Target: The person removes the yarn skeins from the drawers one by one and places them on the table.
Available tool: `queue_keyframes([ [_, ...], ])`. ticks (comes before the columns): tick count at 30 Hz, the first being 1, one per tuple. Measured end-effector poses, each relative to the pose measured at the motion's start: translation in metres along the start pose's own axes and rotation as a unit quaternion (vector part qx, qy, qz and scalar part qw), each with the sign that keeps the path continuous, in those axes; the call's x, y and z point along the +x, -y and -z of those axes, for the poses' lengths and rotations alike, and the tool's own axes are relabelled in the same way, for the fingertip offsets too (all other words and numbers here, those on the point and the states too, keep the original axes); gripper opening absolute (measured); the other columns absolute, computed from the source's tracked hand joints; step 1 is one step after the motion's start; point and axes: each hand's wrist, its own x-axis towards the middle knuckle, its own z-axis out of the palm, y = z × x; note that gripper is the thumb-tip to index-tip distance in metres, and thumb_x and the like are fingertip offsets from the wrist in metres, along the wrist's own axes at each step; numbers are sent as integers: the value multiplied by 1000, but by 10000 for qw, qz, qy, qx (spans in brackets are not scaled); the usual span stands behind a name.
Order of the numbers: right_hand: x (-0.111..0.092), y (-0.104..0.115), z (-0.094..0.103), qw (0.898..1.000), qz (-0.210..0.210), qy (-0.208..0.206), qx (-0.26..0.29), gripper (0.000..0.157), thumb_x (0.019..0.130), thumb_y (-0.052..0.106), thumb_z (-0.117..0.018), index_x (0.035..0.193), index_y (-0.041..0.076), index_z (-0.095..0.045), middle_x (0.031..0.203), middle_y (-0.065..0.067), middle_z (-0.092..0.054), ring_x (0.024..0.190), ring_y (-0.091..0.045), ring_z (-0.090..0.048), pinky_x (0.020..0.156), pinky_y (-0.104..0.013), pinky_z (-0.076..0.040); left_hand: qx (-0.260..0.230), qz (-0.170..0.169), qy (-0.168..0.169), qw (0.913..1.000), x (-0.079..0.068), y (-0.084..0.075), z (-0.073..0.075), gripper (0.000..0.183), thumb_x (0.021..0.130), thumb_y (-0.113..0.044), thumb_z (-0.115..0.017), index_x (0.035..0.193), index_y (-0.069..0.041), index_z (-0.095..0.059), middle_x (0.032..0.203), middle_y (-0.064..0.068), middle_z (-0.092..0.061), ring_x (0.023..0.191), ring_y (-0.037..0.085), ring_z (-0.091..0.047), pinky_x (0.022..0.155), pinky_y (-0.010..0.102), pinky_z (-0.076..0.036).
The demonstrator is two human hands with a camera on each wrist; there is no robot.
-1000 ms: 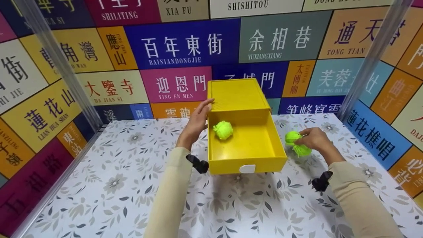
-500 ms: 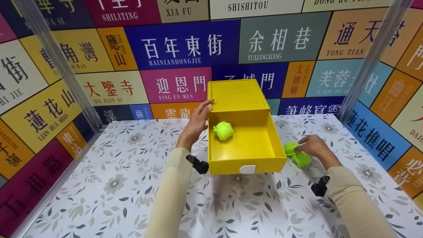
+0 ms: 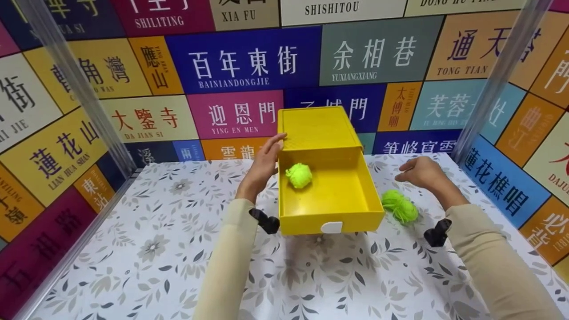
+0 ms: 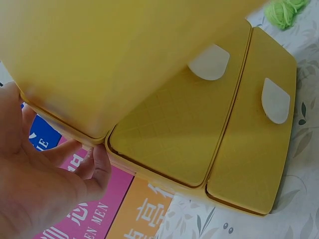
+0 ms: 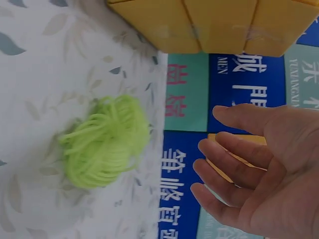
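Left hand (image 3: 262,164) is resting against the left side of the yellow plastic drawer cabinet (image 3: 318,126), fingers lightly bent, apparently steadying it rather than gripping. The top drawer (image 3: 333,200) is standing pulled out toward the near side, with a fluffy lime-green yarn ball (image 3: 299,176) lying inside at the left. Change noted: the right hand (image 3: 424,172), pinching the loosely wound lime-green yarn skein (image 3: 400,207) a second ago, is now hanging clear on its far side, fingers loosely curved and apart, holding nothing. The skein is lying on the white, leaf-printed tabletop (image 3: 146,266), right of the drawer (any contact with the cabinet is hard to judge). Judgement: the release is looking complete, leaving the skein outside and only the ball showing in the drawer.
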Motion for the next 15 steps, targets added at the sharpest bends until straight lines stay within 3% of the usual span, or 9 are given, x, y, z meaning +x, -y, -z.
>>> queue_keyframes([
  [15, -30, 75, 30, 9956, 762, -501, -217, 47, 97, 28, -64, 135, -1, -57, 137, -28, -55, 120, -43, -54, 101, -57, -50, -68, -62, 63, 9999, -1, 2, 0, 41, 109, -34, -36, 149, -28, -44, 161, 3, -34, 146, 31, -39, 116, 61, -35],
])
